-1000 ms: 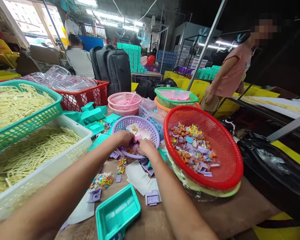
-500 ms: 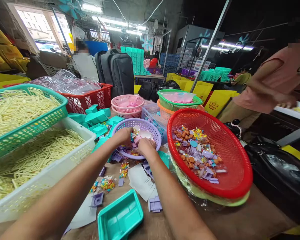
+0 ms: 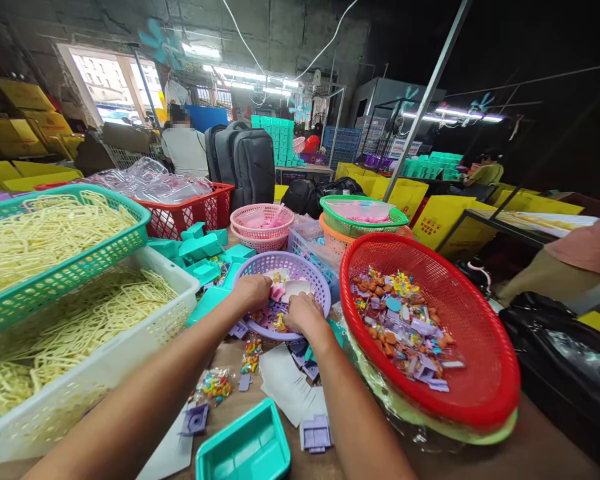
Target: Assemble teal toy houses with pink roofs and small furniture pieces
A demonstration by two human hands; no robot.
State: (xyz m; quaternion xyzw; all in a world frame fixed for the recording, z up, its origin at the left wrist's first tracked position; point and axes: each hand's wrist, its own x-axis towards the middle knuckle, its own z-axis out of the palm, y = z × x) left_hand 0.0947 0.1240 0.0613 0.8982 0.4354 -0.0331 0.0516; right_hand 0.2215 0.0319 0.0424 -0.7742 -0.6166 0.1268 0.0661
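Both of my hands reach into a purple mesh basket [image 3: 316,275] in the middle of the table. My left hand [image 3: 253,291] rests on its near-left rim, fingers curled over small purple and coloured pieces inside. My right hand [image 3: 303,313] lies over the near rim beside it, fingers down among the same pieces; what either hand grips is hidden. A white card [image 3: 296,287] and pink bits lie in the basket just beyond my fingers.
A big red basket [image 3: 485,353] of small toy parts stands at the right. Teal [image 3: 75,267] and white [image 3: 105,353] crates of yellow frames fill the left. A teal tray [image 3: 245,450], purple pieces [image 3: 316,433], candy bags [image 3: 215,387] and white cards [image 3: 285,380] lie near me. A person's arm [image 3: 580,257] shows at right.
My hands stay in the purple basket, shifting slightly among the pieces. The view tilted upward and left. The person at the right moved further right, mostly out of view.
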